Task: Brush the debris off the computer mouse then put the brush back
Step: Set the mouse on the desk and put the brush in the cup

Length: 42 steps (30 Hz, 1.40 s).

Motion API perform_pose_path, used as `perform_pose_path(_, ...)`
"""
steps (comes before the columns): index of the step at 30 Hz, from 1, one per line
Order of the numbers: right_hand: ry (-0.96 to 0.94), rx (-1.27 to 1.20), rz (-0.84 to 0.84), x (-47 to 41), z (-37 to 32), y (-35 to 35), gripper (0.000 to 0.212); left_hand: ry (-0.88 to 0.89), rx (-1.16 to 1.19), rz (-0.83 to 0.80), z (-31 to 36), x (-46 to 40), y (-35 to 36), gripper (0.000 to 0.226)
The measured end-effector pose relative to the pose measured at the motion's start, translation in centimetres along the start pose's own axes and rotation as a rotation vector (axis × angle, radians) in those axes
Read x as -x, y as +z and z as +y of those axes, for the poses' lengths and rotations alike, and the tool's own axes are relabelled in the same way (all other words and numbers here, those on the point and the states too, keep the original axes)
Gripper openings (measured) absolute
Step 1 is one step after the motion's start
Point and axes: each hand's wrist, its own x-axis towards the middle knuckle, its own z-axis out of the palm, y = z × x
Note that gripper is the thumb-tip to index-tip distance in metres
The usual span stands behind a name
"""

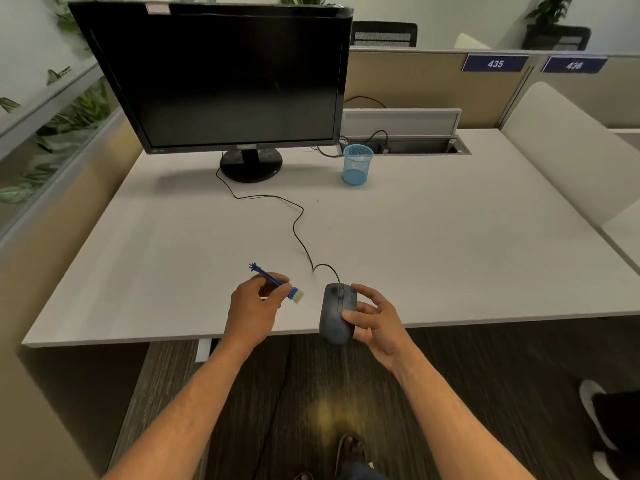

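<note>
Closest to the person, the right hand [372, 318] held the dark computer mouse [337, 313] at the front edge of the white desk [450, 244], with the thumb on top and the fingers curled round its side. The back of the mouse stuck out past the desk edge. Just to the left, the left hand [254, 306] pinched a small blue brush [277, 282], and its pale bristles pointed down, near the mouse but not touching it. A thin black cord [298, 226] ran from the mouse across the desk. Farther back stood a blue mesh cup [357, 164] and a big black monitor [221, 77] with a dark screen.
</note>
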Motion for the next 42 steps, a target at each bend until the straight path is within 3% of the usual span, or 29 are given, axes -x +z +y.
perform_pose_path(15, 0.044, 0.105, -0.065, -11.0, -5.9, -2.5, 0.062, 0.02, -0.108, 0.058, 4.5, -13.6, 5.1, 0.011)
perform_pose_path(30, 0.112, 0.096, -0.091, -18.4, -9.0, -4.1, 0.084, 0.066, -0.236, -0.029, 11.9, -30.7, 11.9, 0.015)
perform_pose_path(39, 0.112, 0.062, -0.037, -22.1, -10.2, -3.2, 0.074, 0.115, -0.358, -0.128, 14.3, -41.2, 18.1, 0.013)
perform_pose_path(42, 0.102, 0.05, -0.023, -23.1, -10.4, -3.2, 0.072, 0.104, -0.428, -0.164, 13.5, -43.4, 19.6, 0.024)
